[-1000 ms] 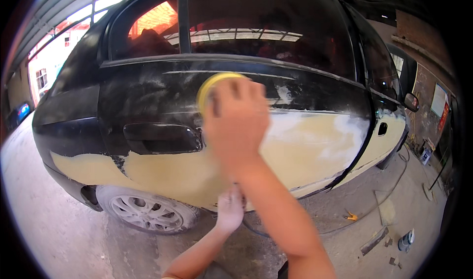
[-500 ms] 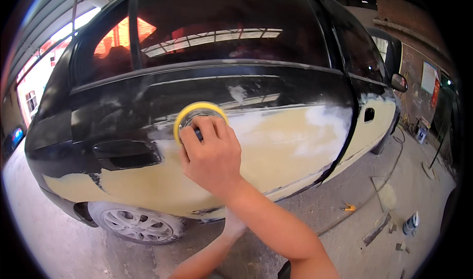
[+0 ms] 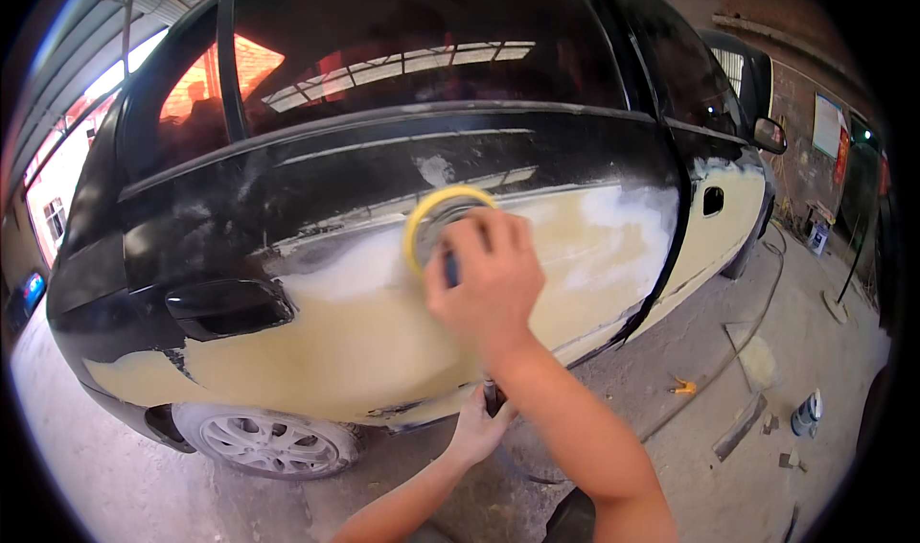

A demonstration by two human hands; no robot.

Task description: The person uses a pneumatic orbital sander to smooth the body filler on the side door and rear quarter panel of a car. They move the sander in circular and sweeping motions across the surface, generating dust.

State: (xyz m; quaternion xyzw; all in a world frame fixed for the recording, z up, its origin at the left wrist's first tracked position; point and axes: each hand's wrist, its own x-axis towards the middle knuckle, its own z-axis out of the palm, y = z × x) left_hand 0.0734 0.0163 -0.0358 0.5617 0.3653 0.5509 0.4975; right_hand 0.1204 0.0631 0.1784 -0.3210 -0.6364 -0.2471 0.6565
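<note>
A black car (image 3: pixel 383 150) fills the view, its lower rear door coated in pale yellow and white filler (image 3: pixel 594 255). My right hand (image 3: pixel 489 275) is closed on a round sander (image 3: pixel 431 207) with a yellow-rimmed pad, which lies against the door along the upper border of the filler, right of the door handle (image 3: pixel 225 308). Below it, my left hand (image 3: pixel 479 423) grips a dark hose fitting (image 3: pixel 492 394), partly hidden behind my right forearm.
A grey wheel (image 3: pixel 268 442) stands at lower left. On the concrete floor (image 3: pixel 623 485) at right lie a hose (image 3: pixel 728 361), a small yellow tool (image 3: pixel 684 388), flat scraps (image 3: pixel 738 423) and a can (image 3: pixel 806 415). A wall (image 3: pixel 795 102) stands behind at right.
My right hand and sander first moved down-left, then back rightward along the door, exposing more pale, scuffed surface near the handle. The view has shifted, and my left hand's fitting now shows more.
</note>
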